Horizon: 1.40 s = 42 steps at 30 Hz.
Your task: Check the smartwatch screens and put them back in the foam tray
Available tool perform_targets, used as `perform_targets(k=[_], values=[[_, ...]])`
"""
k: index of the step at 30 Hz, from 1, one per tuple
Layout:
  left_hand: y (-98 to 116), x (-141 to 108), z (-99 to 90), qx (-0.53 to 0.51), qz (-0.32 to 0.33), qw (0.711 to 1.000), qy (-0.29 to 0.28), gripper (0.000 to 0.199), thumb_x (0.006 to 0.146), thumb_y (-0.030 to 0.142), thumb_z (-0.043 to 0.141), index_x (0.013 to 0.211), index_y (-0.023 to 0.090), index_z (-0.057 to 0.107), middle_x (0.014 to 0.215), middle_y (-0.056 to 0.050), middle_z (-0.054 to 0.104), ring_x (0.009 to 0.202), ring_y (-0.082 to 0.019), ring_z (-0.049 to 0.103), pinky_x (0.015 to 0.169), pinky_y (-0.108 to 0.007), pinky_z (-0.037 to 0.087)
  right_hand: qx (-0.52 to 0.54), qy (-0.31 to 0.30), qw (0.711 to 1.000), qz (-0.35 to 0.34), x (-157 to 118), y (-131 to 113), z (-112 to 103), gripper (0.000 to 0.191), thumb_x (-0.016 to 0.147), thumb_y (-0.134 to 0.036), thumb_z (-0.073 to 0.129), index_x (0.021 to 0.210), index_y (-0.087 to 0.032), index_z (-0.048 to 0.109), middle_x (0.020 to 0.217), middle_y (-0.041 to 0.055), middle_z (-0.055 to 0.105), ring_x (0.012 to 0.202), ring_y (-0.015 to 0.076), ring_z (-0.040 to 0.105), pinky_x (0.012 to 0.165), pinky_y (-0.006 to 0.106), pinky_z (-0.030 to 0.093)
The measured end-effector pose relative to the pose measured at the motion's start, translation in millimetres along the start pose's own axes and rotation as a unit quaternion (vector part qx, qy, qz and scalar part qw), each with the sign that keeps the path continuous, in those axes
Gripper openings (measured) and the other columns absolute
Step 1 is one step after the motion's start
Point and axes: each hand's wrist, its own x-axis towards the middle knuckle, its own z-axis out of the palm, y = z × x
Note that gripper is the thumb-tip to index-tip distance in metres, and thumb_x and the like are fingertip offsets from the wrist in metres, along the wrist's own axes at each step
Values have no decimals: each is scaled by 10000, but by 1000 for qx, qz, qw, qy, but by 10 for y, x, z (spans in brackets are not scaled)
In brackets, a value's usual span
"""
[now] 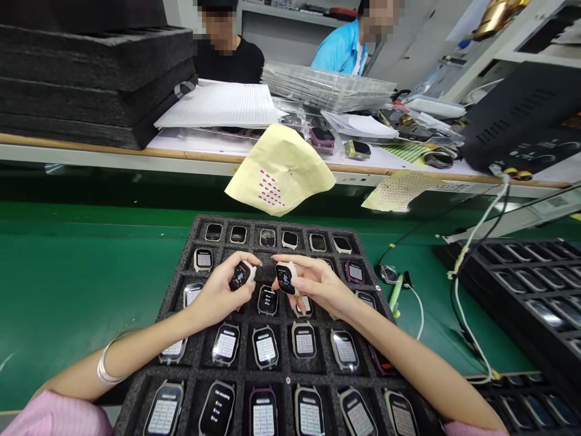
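Two hands over the middle of a black foam tray (276,223), head view: left hand (220,290), fingers closed on a smartwatch (240,276); right hand (320,281), fingertips pinching a second smartwatch (285,279). Far-row watches (267,237), screens dark; nearer-row watches (265,347), screens lit.

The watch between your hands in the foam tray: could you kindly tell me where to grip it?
Probably by its long side edges, coming straight down: the watch lies face up in a close slot of the foam tray, so only its top is reachable, and the edges keep fingers off the screen.
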Motion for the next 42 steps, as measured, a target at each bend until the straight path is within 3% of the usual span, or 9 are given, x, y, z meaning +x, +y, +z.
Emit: perform_targets(k=[7, 11, 16, 22, 30, 38, 42], values=[[-11, -17, -3, -6, -13, 1000, -28, 259, 754, 104, 530, 993, 205, 545, 882, 0, 575, 793, -160, 526, 742, -267, 426, -1, 0, 1000, 2, -20, -6, 22, 513, 810, -281, 703, 1279, -140, 547, 918, 111, 703, 557, 115, 647, 412, 170, 511], [-27, -6, 16, -25, -29, 999, -23, 282, 789, 171, 563, 1067, 215, 543, 894, -5, 591, 783, -164, 550, 706, -267, 439, 1, -12, 1000, 14, -10, 13, 18, 563, 799, -309, 713, 1306, -149, 526, 914, 109, 704, 566, 121, 654, 410, 166, 509], [-16, 7, 28, -59, -76, 995, -35, 358, 809, 241, 579, 1160, 226, 511, 766, 30, 547, 562, -121, 483, 547, -250, 401, 8, -5, 1000, 19, 13, 41, -13, 580, 810, -292, 702, 1339, -177, 493, 962, 128, 705, 608, 143, 664, 422, 192, 529], [-34, 10, -1, -9, -26, 999, -37, 270, 784, 168, 550, 1052, 200, 565, 959, -26, 619, 851, -181, 578, 739, -286, 451, 6, -4, 1000, 16, 14, 15, -8, 473, 815, -276, 692, 1255, -147, 574, 914, 117, 707, 567, 129, 647, 415, 190, 524], [-39, 27, -11, 6, -20, 1000, -21, 299, 759, 130, 541, 1051, 193, 542, 986, -32, 607, 924, -192, 563, 792, -294, 448, -6, 2, 1000, 16, 8, 14, -7, 489, 816, -292, 690, 1264, -139, 566, 913, 119, 709, 554, 124, 642, 410, 188, 513], [-2, 7, -13, -6, -10, 1000, -19, 264, 768, 140, 558, 1025, 198, 549, 881, -5, 583, 760, -154, 541, 707, -269, 445, -2, -19, 1000, 15, -9, 11, 4, 488, 811, -285, 696, 1262, -142, 572, 920, 118, 708, 562, 124, 645, 411, 182, 508], [-28, 4, 2, -43, -57, 997, -27, 294, 787, 190, 590, 1072, 227, 534, 756, 40, 529, 499, -88, 447, 483, -226, 403, -10, -18, 1000, 21, -9, 10, 14, 450, 820, -284, 681, 1229, -125, 584, 918, 120, 708, 555, 125, 642, 410, 186, 504]])
